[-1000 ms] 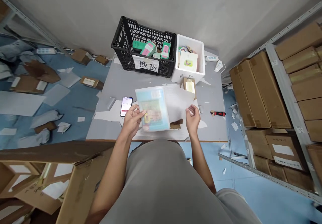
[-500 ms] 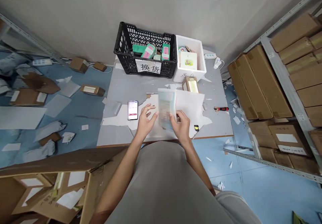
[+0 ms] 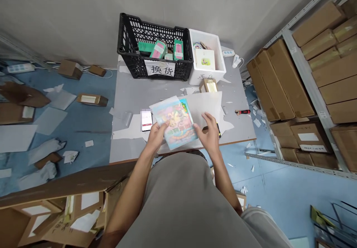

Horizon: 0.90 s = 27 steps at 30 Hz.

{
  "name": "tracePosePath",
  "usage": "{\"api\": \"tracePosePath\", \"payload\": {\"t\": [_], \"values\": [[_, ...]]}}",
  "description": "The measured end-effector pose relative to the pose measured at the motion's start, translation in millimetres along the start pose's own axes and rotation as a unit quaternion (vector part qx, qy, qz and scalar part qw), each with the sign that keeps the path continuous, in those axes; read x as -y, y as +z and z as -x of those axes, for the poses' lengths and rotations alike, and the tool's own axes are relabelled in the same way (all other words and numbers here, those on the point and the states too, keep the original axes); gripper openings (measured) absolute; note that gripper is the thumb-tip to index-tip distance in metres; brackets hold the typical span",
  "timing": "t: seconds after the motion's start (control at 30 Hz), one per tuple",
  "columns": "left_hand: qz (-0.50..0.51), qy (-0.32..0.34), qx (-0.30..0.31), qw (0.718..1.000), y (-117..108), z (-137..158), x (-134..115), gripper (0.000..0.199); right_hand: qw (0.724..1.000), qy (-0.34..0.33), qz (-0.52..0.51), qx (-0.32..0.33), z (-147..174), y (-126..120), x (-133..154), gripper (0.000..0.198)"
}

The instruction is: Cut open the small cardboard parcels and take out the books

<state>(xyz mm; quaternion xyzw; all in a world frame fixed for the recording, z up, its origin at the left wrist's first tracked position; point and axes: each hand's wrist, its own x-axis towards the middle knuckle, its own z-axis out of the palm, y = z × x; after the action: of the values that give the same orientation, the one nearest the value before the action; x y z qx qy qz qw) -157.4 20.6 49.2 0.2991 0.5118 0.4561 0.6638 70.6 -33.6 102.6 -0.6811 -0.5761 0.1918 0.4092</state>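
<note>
A flat, colourful picture book [image 3: 178, 123], partly under a whitish translucent sleeve, is tilted above the near part of the table. My left hand [image 3: 156, 135] grips its lower left side, thumb on top and fingers underneath. At its right edge is my right hand [image 3: 209, 134], fingers spread, with the thumb by the edge; whether it touches cannot be made out. Beneath the book lies a white sheet [image 3: 209, 105]. A phone [image 3: 146, 121] with a lit screen rests just left of the book. Near my right hand is a small black and yellow object [image 3: 218, 130], partly hidden.
A black crate [image 3: 131, 64] with green and pink boxes stands at the back beside a white foam box [image 3: 221, 64]. A small carton [image 3: 208, 86] sits in front. The red-handled cutter [image 3: 242, 112] lies right. An open carton [image 3: 106, 196] is lower left; shelves [image 3: 304, 77] hold boxes.
The book has turned from a steep, edge-on pose to show its colourful face, shifting left. My left hand now grips it; my right fingers have spread. The view has shifted slightly.
</note>
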Motion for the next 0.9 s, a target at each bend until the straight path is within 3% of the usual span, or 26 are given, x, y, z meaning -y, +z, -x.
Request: {"api": "tracePosePath", "payload": {"t": [0.07,0.17,0.33,0.57,0.77,0.9], "values": [[0.029,-0.026,0.019,0.999,-8,0,-2,0.071,0.995,0.062,-0.078,0.015,-5,-2,-10,0.061],[0.042,-0.042,0.035,0.998,-13,2,-5,0.073,0.965,0.126,-0.209,0.093,-6,5,-13,0.064],[0.031,-0.061,0.061,0.996,-10,10,-1,0.078,0.929,0.154,-0.294,0.165,-6,18,4,0.058],[0.082,-0.011,0.028,0.996,2,13,21,0.096,0.908,0.170,-0.343,0.171,-16,12,10,0.061],[0.170,-0.127,0.152,0.965,19,12,41,0.110,0.901,0.169,-0.365,0.162,-25,-9,-6,0.058],[0.146,-0.116,0.086,0.979,46,7,43,0.094,0.912,0.167,-0.347,0.138,-34,-25,-30,0.054]]}}
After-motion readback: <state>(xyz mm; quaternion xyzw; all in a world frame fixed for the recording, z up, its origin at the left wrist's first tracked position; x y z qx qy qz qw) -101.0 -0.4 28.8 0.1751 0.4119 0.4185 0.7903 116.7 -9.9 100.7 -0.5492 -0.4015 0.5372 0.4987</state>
